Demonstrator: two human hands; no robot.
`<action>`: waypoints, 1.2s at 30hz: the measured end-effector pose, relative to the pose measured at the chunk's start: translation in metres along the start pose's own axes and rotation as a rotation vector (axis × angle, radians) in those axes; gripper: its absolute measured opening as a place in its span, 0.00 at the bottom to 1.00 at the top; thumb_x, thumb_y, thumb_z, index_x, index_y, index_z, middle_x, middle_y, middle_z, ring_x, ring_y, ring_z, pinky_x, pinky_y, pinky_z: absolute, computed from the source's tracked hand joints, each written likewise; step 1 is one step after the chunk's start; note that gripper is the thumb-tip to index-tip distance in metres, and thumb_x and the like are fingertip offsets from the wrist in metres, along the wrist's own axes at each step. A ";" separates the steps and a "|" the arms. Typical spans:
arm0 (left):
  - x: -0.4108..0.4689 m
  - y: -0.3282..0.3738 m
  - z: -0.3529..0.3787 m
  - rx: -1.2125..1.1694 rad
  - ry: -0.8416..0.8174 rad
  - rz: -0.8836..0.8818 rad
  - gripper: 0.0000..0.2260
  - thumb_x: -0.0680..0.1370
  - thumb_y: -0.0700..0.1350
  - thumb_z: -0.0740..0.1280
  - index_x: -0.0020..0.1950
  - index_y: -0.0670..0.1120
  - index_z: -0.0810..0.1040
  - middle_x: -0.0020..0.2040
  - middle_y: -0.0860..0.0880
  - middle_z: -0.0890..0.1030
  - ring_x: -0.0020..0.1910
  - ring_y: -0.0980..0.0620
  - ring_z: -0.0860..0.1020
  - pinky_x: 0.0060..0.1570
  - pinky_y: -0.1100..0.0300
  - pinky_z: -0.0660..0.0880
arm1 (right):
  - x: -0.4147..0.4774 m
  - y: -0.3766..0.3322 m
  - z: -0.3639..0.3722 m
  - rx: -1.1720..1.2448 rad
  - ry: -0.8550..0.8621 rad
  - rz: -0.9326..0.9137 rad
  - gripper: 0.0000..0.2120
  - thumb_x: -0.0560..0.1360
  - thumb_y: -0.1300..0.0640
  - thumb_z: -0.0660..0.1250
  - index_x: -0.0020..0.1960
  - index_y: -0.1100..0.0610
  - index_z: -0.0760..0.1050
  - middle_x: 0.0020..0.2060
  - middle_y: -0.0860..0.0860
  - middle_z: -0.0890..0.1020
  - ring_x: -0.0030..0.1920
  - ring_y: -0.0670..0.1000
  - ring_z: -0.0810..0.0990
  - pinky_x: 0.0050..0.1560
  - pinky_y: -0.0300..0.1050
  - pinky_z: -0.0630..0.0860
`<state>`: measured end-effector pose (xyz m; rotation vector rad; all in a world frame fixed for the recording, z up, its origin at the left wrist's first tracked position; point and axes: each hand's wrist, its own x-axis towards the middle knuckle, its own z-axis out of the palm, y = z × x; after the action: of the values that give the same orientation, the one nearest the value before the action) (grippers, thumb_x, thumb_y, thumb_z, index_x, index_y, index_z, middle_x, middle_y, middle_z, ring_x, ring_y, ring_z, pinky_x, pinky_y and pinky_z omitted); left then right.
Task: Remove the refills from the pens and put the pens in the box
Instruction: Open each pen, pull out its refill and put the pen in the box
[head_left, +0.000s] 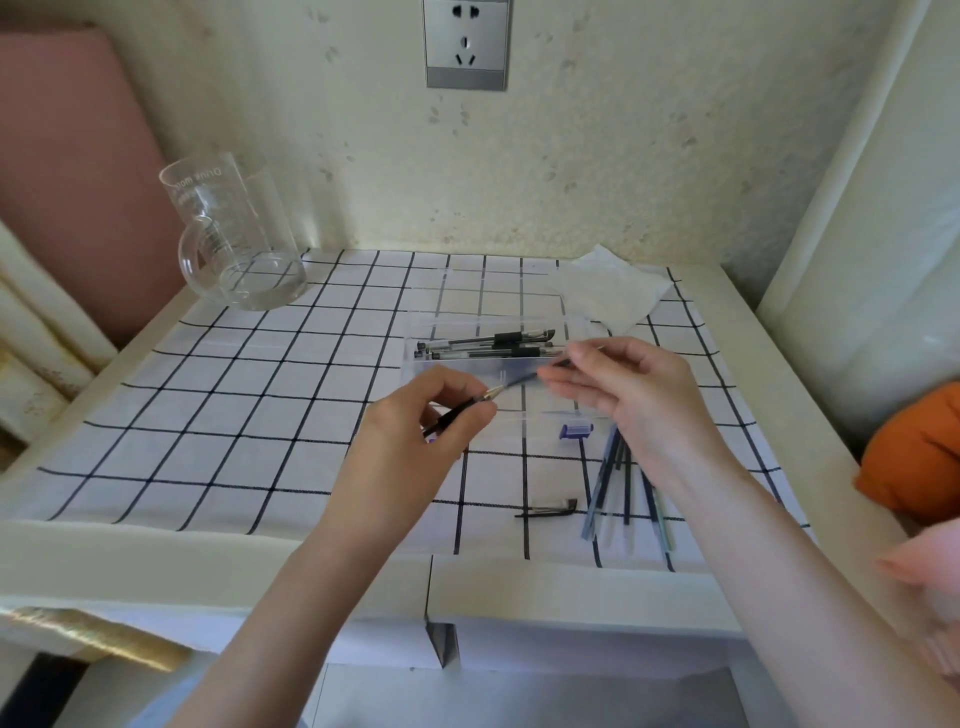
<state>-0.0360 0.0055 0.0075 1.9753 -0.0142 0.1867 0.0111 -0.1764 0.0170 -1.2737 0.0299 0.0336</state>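
A: Where do we see the left hand (415, 431)?

B: Low over the checked cloth (234, 415), at 7 o'clock of the clear box (483, 312). Its back faces us, and its fingers are curled tight round a dark pen (460, 411) whose tip points toward 2 o'clock.

A: And the right hand (639, 400)?

B: At 3 o'clock of the left one, over the box's near edge. Thumb and forefinger pinch the far end of a thin refill (522, 379), while the other fingers fan out loosely. The refill runs, slightly bowed, from the pen's tip up to that pinch.

A: Can we tell how much of it sits inside the pen?

B: No. The left fingers cover most of the barrel.

A: And the box itself?

B: Its walls are so clear that we trace them only by faint edges. A few pens (488, 344) lie side by side inside it, at 12 o'clock of the hands. We cannot count them surely.

A: What lies at 5 o'clock of the box?

B: Loose refills (613, 488), their upper ends hidden under the right wrist. A small purple piece (574, 431) lies just beside them, and a dark clip (550, 506) at their 9 o'clock. Both are too small for us to name further.
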 end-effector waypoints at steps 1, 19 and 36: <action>0.000 0.000 -0.001 0.000 0.004 0.005 0.02 0.74 0.47 0.68 0.42 0.55 0.78 0.39 0.56 0.81 0.34 0.54 0.75 0.40 0.61 0.74 | 0.002 -0.001 -0.003 0.021 0.012 -0.011 0.08 0.75 0.67 0.66 0.51 0.71 0.75 0.43 0.65 0.82 0.44 0.58 0.85 0.45 0.44 0.82; 0.000 -0.003 0.005 0.049 -0.077 -0.008 0.06 0.72 0.45 0.72 0.45 0.51 0.76 0.38 0.54 0.82 0.34 0.61 0.78 0.40 0.70 0.74 | 0.002 0.006 -0.002 -0.821 -0.137 -0.166 0.12 0.76 0.47 0.63 0.45 0.51 0.83 0.38 0.43 0.84 0.41 0.35 0.75 0.42 0.26 0.68; 0.000 -0.003 0.001 0.176 -0.076 0.111 0.11 0.67 0.49 0.75 0.46 0.55 0.76 0.41 0.57 0.78 0.35 0.57 0.76 0.35 0.71 0.70 | -0.008 0.002 0.005 -0.708 -0.337 -0.098 0.01 0.70 0.56 0.73 0.41 0.52 0.83 0.34 0.48 0.85 0.37 0.42 0.81 0.40 0.31 0.72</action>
<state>-0.0350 0.0056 0.0043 2.1582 -0.1613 0.1906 0.0027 -0.1708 0.0173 -1.9594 -0.3634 0.1862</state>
